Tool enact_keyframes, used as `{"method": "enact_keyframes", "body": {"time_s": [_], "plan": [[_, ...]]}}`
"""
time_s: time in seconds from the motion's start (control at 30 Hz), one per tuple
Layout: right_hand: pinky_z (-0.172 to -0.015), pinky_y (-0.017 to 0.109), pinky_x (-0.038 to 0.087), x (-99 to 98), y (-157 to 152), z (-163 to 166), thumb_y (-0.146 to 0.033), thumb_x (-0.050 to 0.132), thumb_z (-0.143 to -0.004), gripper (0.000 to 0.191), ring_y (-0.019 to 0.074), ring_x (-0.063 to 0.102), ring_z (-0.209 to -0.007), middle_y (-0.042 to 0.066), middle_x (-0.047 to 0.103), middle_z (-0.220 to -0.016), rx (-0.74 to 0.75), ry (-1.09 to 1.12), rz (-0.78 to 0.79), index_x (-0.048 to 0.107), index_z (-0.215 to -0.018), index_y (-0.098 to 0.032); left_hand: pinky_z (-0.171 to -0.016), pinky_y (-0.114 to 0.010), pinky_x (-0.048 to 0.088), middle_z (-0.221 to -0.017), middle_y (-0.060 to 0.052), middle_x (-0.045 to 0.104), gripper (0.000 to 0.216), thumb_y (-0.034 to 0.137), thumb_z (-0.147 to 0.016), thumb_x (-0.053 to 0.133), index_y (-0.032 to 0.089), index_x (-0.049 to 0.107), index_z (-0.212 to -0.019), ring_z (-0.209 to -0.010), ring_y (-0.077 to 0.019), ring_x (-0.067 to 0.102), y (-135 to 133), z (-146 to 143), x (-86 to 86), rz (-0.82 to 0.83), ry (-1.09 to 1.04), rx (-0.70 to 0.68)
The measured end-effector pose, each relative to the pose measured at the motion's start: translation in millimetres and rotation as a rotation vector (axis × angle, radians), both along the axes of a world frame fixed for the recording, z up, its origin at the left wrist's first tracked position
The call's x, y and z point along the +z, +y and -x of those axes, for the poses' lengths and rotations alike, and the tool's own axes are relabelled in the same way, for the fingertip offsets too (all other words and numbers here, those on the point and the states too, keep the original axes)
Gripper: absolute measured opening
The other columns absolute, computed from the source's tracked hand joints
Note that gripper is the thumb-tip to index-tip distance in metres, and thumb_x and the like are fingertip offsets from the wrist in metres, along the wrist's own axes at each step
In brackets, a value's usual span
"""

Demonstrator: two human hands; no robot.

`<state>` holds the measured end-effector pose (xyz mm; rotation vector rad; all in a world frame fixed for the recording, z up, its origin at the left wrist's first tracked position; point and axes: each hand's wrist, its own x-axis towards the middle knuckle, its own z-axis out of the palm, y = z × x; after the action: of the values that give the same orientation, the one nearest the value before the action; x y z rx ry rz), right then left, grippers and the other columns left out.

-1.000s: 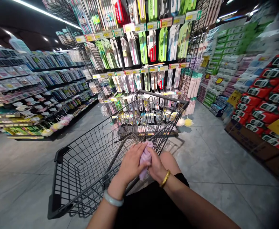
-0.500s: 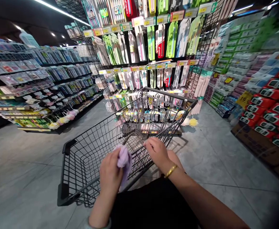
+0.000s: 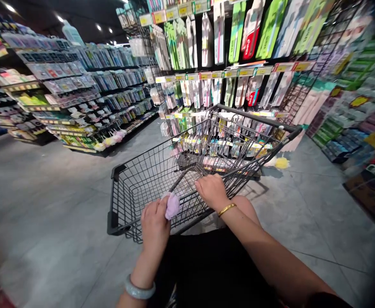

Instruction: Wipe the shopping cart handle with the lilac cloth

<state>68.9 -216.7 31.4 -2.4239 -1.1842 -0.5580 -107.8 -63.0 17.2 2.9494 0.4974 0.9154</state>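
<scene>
A black wire shopping cart (image 3: 190,197) stands at an angle before me, its handle pointing to the far right. Bunched in my left hand (image 3: 155,222) is a light purple cloth (image 3: 173,206); the hand is closed and rests at the cart's near top rail. Farther along that same rail, my right hand (image 3: 214,191) is closed over the edge, with its thumb side toward the basket. I see nothing lying in the cart's basket, though my hands cover part of it.
A rack of packaged toothbrushes (image 3: 237,38) stands directly behind the cart. Shelves of small goods (image 3: 75,90) run along the left. Stacked packs (image 3: 350,115) line the right side. Grey tiled floor (image 3: 62,205) lies around the cart.
The view has turned left and closer to the rack, so the cart appears farther right. The cloth, hanging down before, is now bunched at my left hand. My right hand stays on the rail.
</scene>
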Motion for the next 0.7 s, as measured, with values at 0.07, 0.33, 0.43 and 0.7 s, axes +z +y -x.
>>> {"method": "enact_keyframes", "body": {"time_s": [0.07, 0.33, 0.43, 0.7], "plan": [[-0.071, 0.035, 0.02, -1.7, 5, 0, -0.038, 0.034, -0.1, 0.047, 0.0169, 0.053, -0.073, 0.005, 0.068, -0.072, -0.035, -0.001, 0.013, 0.066, -0.072, -0.018, -0.093, -0.044, 0.044, -0.114, -0.012, 0.062, 0.048, 0.012, -0.078, 0.056, 0.019, 0.057, -0.126, -0.102, -0.0273, 0.056, -16, -12, -6.8, 0.0, -0.039, 0.01], [-0.07, 0.034, 0.019, -2.3, 5, 1, -0.036, 0.032, -0.101, 0.05, 0.0167, 0.053, -0.07, 0.006, 0.069, -0.07, -0.022, -0.045, 0.058, 0.067, -0.07, -0.018, -0.111, -0.048, 0.03, -0.118, -0.01, 0.061, 0.051, 0.004, -0.076, 0.051, 0.022, 0.057, -0.124, -0.111, -0.0241, 0.054, -17, -23, -10.0, -0.034, -0.044, -0.146], [-0.072, 0.034, 0.02, -3.7, 3, 1, -0.036, 0.034, -0.1, 0.049, 0.0173, 0.053, -0.071, 0.006, 0.068, -0.069, -0.02, -0.051, 0.04, 0.066, -0.068, -0.017, -0.111, -0.049, 0.03, -0.118, -0.011, 0.061, 0.043, 0.009, -0.08, 0.053, 0.021, 0.058, -0.121, -0.114, -0.0249, 0.054, 23, 32, -18.4, -0.067, -0.134, -0.003], [-0.073, 0.035, 0.022, -6.9, 6, 2, -0.034, 0.036, -0.098, 0.048, 0.0179, 0.053, -0.07, 0.009, 0.069, -0.07, -0.035, -0.048, 0.05, 0.067, -0.066, -0.015, -0.102, -0.049, 0.036, -0.112, -0.015, 0.06, 0.03, 0.021, -0.081, 0.056, 0.018, 0.065, -0.108, -0.114, -0.0285, 0.052, 16, 47, -47.7, -0.077, -0.296, 0.374]]}}
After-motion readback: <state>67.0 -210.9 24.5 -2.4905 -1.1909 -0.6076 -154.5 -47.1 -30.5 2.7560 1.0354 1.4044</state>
